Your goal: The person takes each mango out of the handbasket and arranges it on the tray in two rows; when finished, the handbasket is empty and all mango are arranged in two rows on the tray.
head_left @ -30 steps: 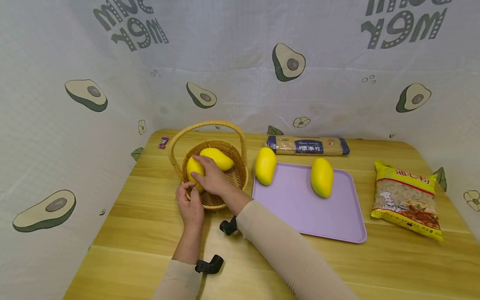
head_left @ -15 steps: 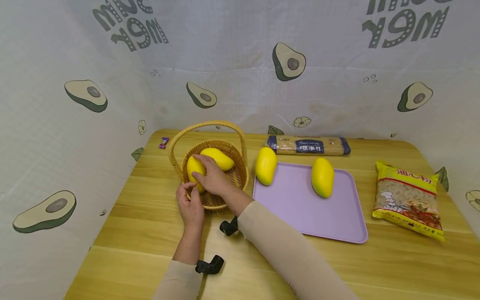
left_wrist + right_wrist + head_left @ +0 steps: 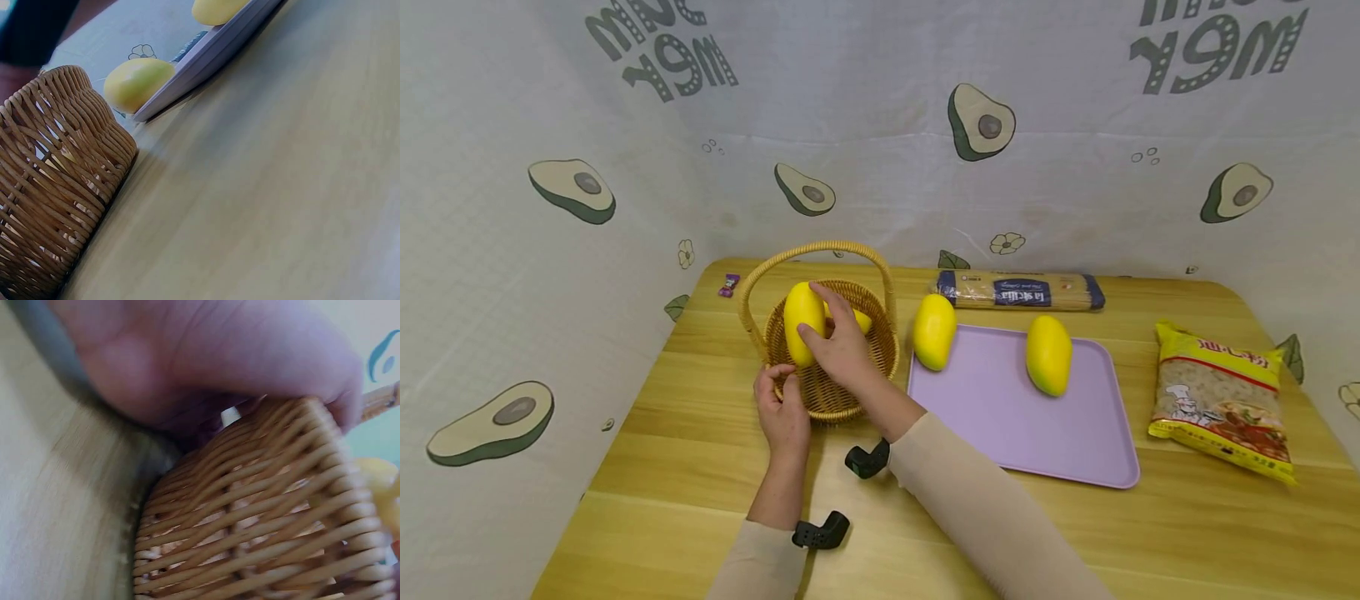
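Note:
A yellow mango (image 3: 801,323) is gripped by my right hand (image 3: 844,346), tilted near upright over the left part of the wicker basket (image 3: 835,408). My left hand (image 3: 785,417) holds the basket's near left rim, with the fingers hooked over it. Behind the right hand, a second mango (image 3: 864,322) lies in the basket, mostly covered. A hand (image 3: 250,356) curls over the woven rim in the right wrist view. The left wrist view has the basket's outer wall (image 3: 69,169) at its left.
Right of the basket lies a lilac tray (image 3: 1015,433), with one mango (image 3: 935,332) on its left edge and another mango (image 3: 1048,356) farther right. A spaghetti pack (image 3: 1022,291), a yellow food bag (image 3: 1221,404) and a small purple wrapped candy (image 3: 729,285) lie around.
My right hand has lifted the mango up from the basket's left side and moved slightly right, now covering more of the second mango. The left hand has stayed at the rim.

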`<state>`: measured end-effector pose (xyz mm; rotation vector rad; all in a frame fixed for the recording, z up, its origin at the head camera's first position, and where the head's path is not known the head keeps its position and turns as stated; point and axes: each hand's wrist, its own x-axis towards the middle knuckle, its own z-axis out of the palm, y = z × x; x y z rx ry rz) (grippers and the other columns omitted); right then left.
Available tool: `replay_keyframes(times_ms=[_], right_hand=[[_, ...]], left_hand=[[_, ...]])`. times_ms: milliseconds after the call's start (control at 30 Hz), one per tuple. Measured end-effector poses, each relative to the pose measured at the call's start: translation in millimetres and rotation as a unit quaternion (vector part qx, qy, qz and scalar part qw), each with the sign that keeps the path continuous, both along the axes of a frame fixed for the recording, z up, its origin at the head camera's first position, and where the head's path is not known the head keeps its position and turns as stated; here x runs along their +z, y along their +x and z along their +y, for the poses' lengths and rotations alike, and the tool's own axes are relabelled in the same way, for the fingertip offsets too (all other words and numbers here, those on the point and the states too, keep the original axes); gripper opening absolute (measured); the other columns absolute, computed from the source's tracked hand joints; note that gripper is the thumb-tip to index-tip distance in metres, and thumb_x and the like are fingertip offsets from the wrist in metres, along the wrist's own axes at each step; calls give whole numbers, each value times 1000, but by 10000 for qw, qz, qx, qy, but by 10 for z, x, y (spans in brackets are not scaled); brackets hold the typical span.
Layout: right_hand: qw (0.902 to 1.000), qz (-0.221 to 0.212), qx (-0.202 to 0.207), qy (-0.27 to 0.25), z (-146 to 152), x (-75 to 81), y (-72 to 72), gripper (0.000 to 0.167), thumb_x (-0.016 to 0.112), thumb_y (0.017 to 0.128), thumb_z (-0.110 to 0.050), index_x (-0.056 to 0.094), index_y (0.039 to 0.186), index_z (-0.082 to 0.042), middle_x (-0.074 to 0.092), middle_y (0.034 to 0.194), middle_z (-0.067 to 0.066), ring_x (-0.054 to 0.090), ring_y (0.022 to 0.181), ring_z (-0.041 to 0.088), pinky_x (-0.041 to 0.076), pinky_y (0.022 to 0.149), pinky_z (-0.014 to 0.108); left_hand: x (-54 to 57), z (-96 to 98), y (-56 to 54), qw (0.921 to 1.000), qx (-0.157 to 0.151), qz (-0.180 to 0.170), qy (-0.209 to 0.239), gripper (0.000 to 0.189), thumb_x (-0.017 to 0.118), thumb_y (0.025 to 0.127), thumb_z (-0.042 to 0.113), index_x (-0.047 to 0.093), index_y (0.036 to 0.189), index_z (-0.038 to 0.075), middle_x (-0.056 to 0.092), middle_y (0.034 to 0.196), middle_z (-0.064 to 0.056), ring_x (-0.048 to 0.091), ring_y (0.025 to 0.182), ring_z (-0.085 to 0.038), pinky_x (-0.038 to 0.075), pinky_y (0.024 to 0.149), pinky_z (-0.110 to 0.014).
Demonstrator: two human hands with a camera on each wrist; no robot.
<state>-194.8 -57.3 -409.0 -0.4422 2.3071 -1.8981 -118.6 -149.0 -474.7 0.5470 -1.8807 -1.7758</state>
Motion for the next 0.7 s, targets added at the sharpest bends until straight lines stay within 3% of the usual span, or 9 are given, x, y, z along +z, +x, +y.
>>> replay_keyframes(times_ms=[200, 467, 700], right_hand=[[9984, -437, -54, -368, 122, 89, 99, 68, 64, 99, -20, 35, 157, -38, 33, 163, 6, 52, 135, 37, 61, 90, 49], [9996, -223, 52, -175, 264, 148, 214, 73, 67, 96, -21, 31, 159, -32, 42, 156, 15, 61, 125, 39, 59, 91, 49], [9984, -261, 231, -441, 384, 202, 320, 78, 68, 94, -24, 28, 160, -32, 41, 153, 17, 61, 122, 39, 60, 90, 47]], left_hand=[[-9, -2, -14, 10000, 33, -15, -69, 17, 52, 99, 11, 59, 107, -2, 48, 146, -17, 20, 156, -34, 11, 129, -55], [-22, -8, -11, 10000, 10, -85, -22, 15, 52, 99, 13, 60, 106, 2, 46, 149, -14, 20, 157, -33, 11, 129, -55], [-20, -19, -17, 9999, 1, -133, -4, 15, 52, 100, 14, 60, 107, 3, 46, 150, -13, 20, 157, -32, 11, 129, -55]])
